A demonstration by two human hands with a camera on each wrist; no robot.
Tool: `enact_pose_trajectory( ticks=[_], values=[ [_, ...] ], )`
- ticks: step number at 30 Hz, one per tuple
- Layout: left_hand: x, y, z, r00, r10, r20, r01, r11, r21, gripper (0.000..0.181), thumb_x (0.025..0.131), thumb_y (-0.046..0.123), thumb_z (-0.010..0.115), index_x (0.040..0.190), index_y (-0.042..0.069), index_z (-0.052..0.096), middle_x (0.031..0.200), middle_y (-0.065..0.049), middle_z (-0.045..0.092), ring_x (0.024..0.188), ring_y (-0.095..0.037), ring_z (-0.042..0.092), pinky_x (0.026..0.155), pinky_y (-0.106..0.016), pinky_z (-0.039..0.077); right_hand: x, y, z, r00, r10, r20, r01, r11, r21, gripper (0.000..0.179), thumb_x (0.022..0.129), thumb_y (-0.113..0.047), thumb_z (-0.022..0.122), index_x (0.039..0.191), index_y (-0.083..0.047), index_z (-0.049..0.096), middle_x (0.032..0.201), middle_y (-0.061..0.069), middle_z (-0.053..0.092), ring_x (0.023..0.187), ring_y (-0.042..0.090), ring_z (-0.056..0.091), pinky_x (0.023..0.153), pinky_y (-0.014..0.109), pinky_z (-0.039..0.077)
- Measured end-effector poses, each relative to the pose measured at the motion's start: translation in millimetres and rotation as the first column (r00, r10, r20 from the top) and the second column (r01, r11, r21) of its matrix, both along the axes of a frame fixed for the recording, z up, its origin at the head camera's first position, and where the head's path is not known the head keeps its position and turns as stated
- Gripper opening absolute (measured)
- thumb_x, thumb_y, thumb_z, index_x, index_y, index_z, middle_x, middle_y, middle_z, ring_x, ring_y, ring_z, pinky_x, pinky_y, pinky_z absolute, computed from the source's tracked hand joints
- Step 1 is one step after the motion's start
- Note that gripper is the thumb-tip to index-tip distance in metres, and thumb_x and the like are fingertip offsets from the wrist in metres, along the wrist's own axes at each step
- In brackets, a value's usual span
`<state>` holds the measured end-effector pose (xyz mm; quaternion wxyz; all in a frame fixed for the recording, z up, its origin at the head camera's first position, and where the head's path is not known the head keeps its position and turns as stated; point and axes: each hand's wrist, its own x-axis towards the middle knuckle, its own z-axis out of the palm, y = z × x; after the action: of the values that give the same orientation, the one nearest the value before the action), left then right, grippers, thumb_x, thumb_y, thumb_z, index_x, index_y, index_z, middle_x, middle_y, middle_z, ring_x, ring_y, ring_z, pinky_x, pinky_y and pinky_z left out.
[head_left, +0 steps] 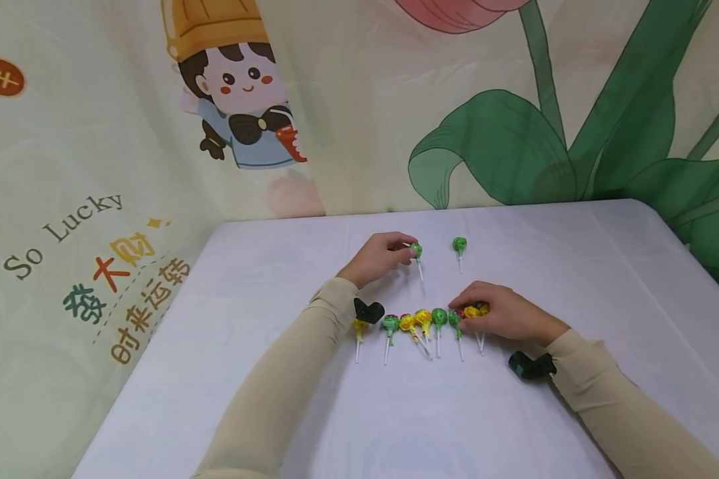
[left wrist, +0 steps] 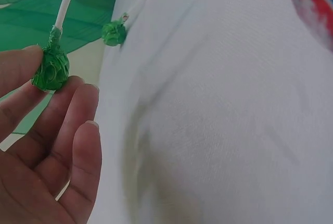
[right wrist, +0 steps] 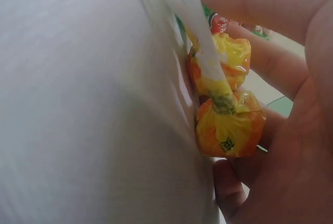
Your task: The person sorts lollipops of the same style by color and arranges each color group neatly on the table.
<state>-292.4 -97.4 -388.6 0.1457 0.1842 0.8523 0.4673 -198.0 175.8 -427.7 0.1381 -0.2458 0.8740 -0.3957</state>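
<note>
Across the centre of the head view, a row of lollipops bars my way between my left sleeve and right hand. Above it, a lone green lollipop stands in my left hand's path rightward. I could pass between the two, or over the tabletop at right.

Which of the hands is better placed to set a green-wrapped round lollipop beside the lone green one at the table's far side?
Left, I'd judge: the left hand pinches a green-wrapped round lollipop near the lone green one. The right hand is at the nearer row of yellow and green lollipops.
</note>
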Motion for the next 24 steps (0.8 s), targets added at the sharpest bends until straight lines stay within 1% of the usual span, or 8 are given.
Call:
enact_pose_trajectory(
  ticks=[5, 10, 13, 18, 24],
  values=[
    [-3.6, 4.4, -5.0, 1.000, 0.009, 0.006, -0.009, 1.000, 0.017, 0.036, 0.100, 0.029, 0.065, 0.131, 0.012, 0.064, 0.112, -0.013, 0.069, 0.099, -0.024, 0.067, 0.082, -0.033, 0.053, -0.5, 0.8, -0.3, 1.000, -0.005, 0.021, 0.005, 1.000, -0.004, 0.031, 0.090, -0.027, 0.076, 0.120, -0.021, 0.074, 0.115, -0.005, 0.063, 0.107, 0.018, 0.056, 0.094, 0.042, 0.046],
    [-9.0, 5.5, -8.0, 0.999, 0.040, 0.009, -0.041, 0.999, 0.022, 0.035, 0.100, 0.030, 0.064, 0.131, 0.013, 0.064, 0.112, -0.010, 0.070, 0.098, -0.020, 0.067, 0.081, -0.033, 0.053, -0.9, -0.6, -0.6, 1.000, -0.009, 0.020, 0.009, 1.000, -0.009, 0.032, 0.090, -0.028, 0.076, 0.121, -0.020, 0.073, 0.116, -0.005, 0.063, 0.107, 0.018, 0.056, 0.094, 0.042, 0.046],
    [-11.7, 7.9, -10.9, 0.995, 0.084, 0.046, -0.086, 0.995, 0.043, 0.033, 0.099, 0.029, 0.065, 0.129, 0.014, 0.066, 0.112, -0.006, 0.070, 0.098, -0.019, 0.067, 0.081, -0.032, 0.053, -0.6, -1.4, -1.1, 1.000, -0.015, 0.026, 0.015, 1.000, -0.017, 0.032, 0.090, -0.027, 0.076, 0.121, -0.019, 0.073, 0.116, -0.005, 0.063, 0.107, 0.018, 0.056, 0.095, 0.042, 0.046],
    [-15.5, 13.8, -15.8, 0.981, 0.156, 0.111, -0.164, 0.984, 0.064, 0.032, 0.098, 0.026, 0.067, 0.127, 0.012, 0.068, 0.109, -0.004, 0.070, 0.096, -0.020, 0.068, 0.076, -0.027, 0.051, -1.0, -0.7, -3.2, 0.999, -0.029, 0.031, 0.029, 0.999, -0.014, 0.030, 0.090, -0.028, 0.076, 0.119, -0.020, 0.073, 0.115, -0.005, 0.063, 0.107, 0.017, 0.056, 0.095, 0.041, 0.046],
    [-23.1, 22.0, -19.7, 0.975, 0.201, 0.097, -0.204, 0.979, 0.022, 0.031, 0.098, 0.025, 0.067, 0.125, 0.012, 0.069, 0.103, -0.004, 0.072, 0.090, -0.016, 0.067, 0.071, -0.026, 0.050, -1.6, 0.2, -2.5, 0.999, -0.026, 0.021, 0.026, 1.000, -0.010, 0.028, 0.090, -0.027, 0.076, 0.117, -0.021, 0.074, 0.115, -0.005, 0.063, 0.107, 0.018, 0.056, 0.095, 0.042, 0.046]
  ],
)
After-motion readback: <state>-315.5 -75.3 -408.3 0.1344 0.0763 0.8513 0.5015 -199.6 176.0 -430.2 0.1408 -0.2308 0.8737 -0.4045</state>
